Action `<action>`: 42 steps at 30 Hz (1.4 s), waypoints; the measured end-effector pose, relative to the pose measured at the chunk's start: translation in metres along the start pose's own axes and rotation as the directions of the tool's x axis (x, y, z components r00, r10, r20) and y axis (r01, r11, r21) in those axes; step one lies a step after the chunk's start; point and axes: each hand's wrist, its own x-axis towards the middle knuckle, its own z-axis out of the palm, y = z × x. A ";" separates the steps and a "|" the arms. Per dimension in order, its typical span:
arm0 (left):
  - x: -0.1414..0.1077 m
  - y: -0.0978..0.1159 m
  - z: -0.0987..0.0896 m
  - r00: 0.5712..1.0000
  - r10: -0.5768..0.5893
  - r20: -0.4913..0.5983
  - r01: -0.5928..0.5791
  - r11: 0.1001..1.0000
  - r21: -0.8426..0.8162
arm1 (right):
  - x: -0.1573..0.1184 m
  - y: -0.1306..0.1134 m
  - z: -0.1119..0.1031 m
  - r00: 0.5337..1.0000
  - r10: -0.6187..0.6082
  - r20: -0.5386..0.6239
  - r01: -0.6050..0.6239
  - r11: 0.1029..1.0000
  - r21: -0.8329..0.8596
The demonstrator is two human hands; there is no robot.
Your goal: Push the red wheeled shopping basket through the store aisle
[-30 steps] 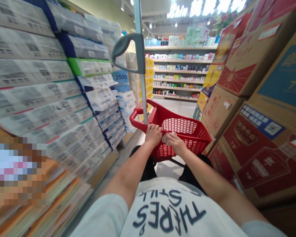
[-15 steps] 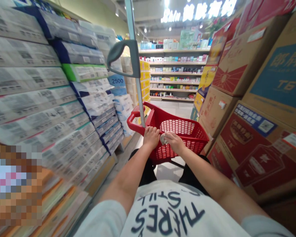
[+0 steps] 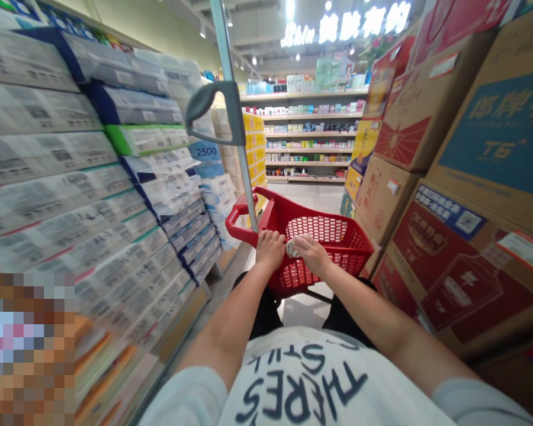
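A red shopping basket cart [image 3: 328,231] with perforated sides is in front of my body, tilted a little. My left hand [image 3: 270,249] has its fingers wrapped over the cart's near rim, beside the foot of a metal pole [image 3: 247,183]. Just right of it, my right hand [image 3: 310,253] presses a crumpled greyish-white cloth [image 3: 292,248] against the same rim. A grey loop handle [image 3: 217,115] is fixed higher up on the pole.
Wrapped paper packs [image 3: 48,154] are stacked high along the left. Cardboard cartons [image 3: 484,236] rise close on the right. Shelves of small goods [image 3: 311,133] cross the far end of the aisle.
The shelves, stacks and pole sit slightly further left in view. Both hands keep their places on the rim, the cloth still under the right one.
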 end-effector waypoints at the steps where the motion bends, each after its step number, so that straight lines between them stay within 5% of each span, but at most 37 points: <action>1: 0.000 0.000 -0.001 1.000 0.003 0.004 -0.003 1.000 -0.004 | 0.001 0.000 0.000 1.000 0.015 0.011 -0.015 1.000 -0.003; 6: -0.001 0.002 -0.002 1.000 0.000 0.004 0.000 1.000 -0.014 | -0.024 0.000 0.009 0.989 0.012 0.148 -0.016 1.000 0.020; 13: 0.000 0.001 -0.001 1.000 -0.006 -0.001 0.006 1.000 0.008 | -0.003 0.000 -0.005 0.998 0.069 -0.008 -0.069 0.998 0.010; 20: -0.001 0.002 0.000 1.000 -0.009 -0.014 0.009 1.000 0.007 | -0.028 0.000 0.009 0.990 0.053 0.128 -0.058 0.998 0.040; 27: 0.000 0.001 0.000 1.000 -0.017 0.004 0.017 1.000 0.016 | 0.001 -0.003 -0.008 0.993 0.110 -0.042 -0.109 0.994 0.023; 33: -0.001 0.002 -0.001 1.000 -0.013 0.009 0.013 1.000 0.021 | -0.004 -0.005 -0.002 0.991 0.128 0.029 -0.128 0.991 0.032; 42: -0.001 0.002 0.001 1.000 -0.019 -0.004 0.019 1.000 0.018 | 0.008 -0.003 -0.003 0.978 0.206 -0.028 -0.200 0.970 0.137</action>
